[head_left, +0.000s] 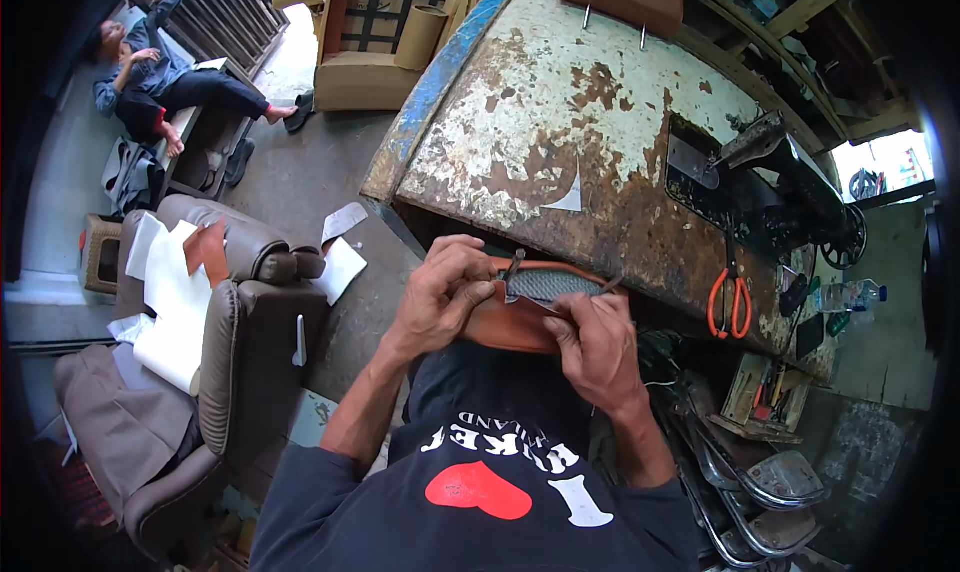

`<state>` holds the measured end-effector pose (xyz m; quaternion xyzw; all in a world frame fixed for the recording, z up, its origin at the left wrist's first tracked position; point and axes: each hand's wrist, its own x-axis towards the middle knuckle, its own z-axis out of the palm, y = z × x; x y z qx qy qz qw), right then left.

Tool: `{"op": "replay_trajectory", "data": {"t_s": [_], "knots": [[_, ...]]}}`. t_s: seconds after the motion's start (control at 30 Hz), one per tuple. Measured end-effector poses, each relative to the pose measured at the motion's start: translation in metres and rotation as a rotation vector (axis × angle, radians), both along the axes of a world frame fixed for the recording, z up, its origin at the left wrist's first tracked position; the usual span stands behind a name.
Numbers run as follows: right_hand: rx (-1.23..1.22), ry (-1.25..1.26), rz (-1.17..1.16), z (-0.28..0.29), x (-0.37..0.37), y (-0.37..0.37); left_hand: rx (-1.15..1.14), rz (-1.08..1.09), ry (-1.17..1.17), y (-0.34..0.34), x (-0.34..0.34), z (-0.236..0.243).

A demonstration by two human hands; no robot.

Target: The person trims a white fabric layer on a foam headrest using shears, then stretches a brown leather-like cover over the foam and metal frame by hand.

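Observation:
In front of my body, against the table's near edge, is a tan-brown headrest [510,330] with its cover gaping on top. Grey padding [545,284] shows through the gap. The left edge of the cover is pinched by my left hand [440,297], its fingers closed. A short dark metal piece [516,265] sticks up beside those fingertips. On the other side my right hand [602,350] is closed too, thumb and fingers gripping the cover's edge. A second dark, thin piece [614,285] shows by its fingertips; I cannot tell whether it is held.
On the worn table [480,187] are a black sewing machine [790,177], orange-handled scissors [730,297], a plastic bottle [845,295] and another brown headrest [625,2] with metal posts. A grey-brown armchair [222,362] stands left. A person [160,67] reclines at far left.

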<state>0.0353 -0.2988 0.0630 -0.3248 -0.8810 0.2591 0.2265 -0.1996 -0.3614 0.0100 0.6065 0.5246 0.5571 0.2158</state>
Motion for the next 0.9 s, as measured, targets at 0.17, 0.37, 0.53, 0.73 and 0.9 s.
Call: {"op": "replay_trajectory", "data": {"t_s": [0.17, 0.37, 0.53, 0.73, 0.9], "knots": [[-0.221, -0.231, 0.237, 0.003, -0.017, 0.004, -0.123, -0.076, -0.010, 0.009, 0.000, 0.000], [-0.919, -0.288, 0.137, -0.002, -0.037, 0.020, -0.113, -0.143, -0.073, 0.008, -0.001, -0.007], [-1.167, -0.422, 0.250, 0.007, -0.048, 0.031, -0.117, -0.190, -0.067, 0.005, -0.007, -0.012], [-0.945, -0.836, 0.483, 0.021, -0.072, 0.052, -0.136, -0.167, -0.088, 0.005, -0.008, -0.028], [-0.874, -0.985, 0.481, 0.024, -0.075, 0.049, -0.117, -0.198, -0.091, -0.004, -0.015, -0.036]]}}
